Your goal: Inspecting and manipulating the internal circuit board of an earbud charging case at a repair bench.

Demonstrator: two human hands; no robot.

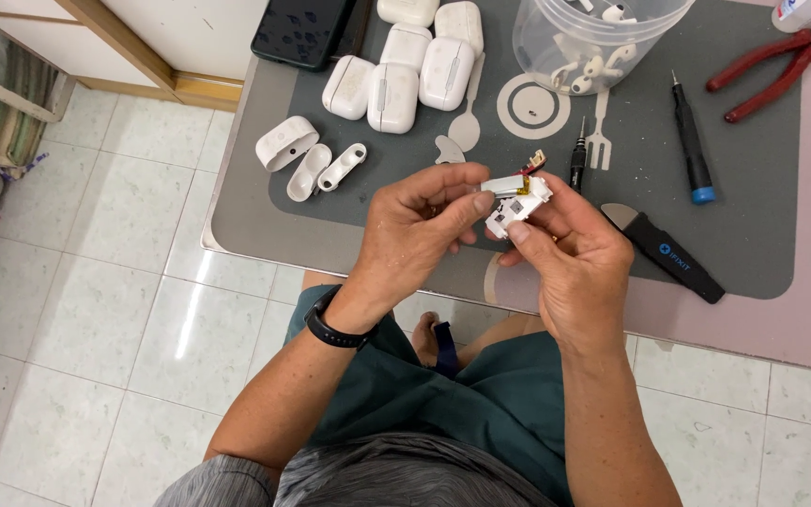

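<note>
In the head view, both hands meet above the near edge of the counter point(781, 319); the left hand point(415, 230) pinches the small white inner assembly point(515, 202) from its left side, thumb and forefinger closed on it; the right hand point(570, 258) grips the same piece from below and the right, fingers curled around it — a bit of red and gold part sticks out at its top. Behind the hands on the grey mat point(753, 216) lie white earbud cases point(405, 66), an opened shell point(285, 143), a clear tub point(584, 38), two screwdrivers point(690, 150), a black pry tool point(668, 253) and red pliers point(781, 61).
</note>
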